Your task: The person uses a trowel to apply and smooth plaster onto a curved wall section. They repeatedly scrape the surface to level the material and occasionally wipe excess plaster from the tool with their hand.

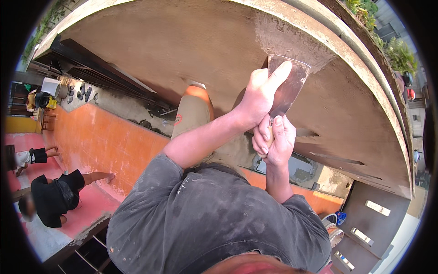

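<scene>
Brown wall — left hand, thumb flat on scraper — right hand round handle.

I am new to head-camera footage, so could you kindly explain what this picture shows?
There is no machine here, only a person at work barehanded. The picture comes from a wide head-worn camera looking down, which is why straight edges bend. The right hand holds the handle of a metal scraper, and the left hand grasps its wide blade, thumb flat against it. Beyond is a brown wall with a rougher grey patch near the blade; whether blade and wall touch is hard to tell. Off to the left are two other people.
</scene>
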The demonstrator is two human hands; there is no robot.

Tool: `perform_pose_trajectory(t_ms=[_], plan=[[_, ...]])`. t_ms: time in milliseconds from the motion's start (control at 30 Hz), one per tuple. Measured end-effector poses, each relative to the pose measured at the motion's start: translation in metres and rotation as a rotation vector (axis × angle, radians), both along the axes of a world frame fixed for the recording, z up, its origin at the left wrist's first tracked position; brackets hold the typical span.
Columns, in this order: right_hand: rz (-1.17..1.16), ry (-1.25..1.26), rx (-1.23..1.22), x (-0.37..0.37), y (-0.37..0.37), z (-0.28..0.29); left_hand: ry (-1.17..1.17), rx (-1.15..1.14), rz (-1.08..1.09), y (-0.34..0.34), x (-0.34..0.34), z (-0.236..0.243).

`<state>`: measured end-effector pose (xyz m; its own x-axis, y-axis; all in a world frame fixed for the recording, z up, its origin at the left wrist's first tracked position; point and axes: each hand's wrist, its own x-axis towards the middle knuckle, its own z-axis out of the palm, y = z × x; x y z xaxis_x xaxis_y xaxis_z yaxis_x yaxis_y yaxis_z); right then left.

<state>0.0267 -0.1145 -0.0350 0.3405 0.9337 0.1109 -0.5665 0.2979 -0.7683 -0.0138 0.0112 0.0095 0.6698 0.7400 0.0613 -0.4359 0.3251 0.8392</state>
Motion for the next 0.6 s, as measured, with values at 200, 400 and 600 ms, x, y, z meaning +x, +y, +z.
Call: perform_pose_trajectory(t_ms=[200,400,600], plan=[[0.001,-0.041,0.010,0.008,0.002,0.000,0.014,0.043,0.036,-0.003,0.006,0.000],[-0.053,-0.135,-0.038,0.002,0.001,0.011,-0.014,0.000,0.011,-0.006,0.006,0.001],[-0.015,-0.144,-0.017,0.008,-0.003,0.010,0.024,-0.034,-0.027,-0.009,0.004,0.002]])
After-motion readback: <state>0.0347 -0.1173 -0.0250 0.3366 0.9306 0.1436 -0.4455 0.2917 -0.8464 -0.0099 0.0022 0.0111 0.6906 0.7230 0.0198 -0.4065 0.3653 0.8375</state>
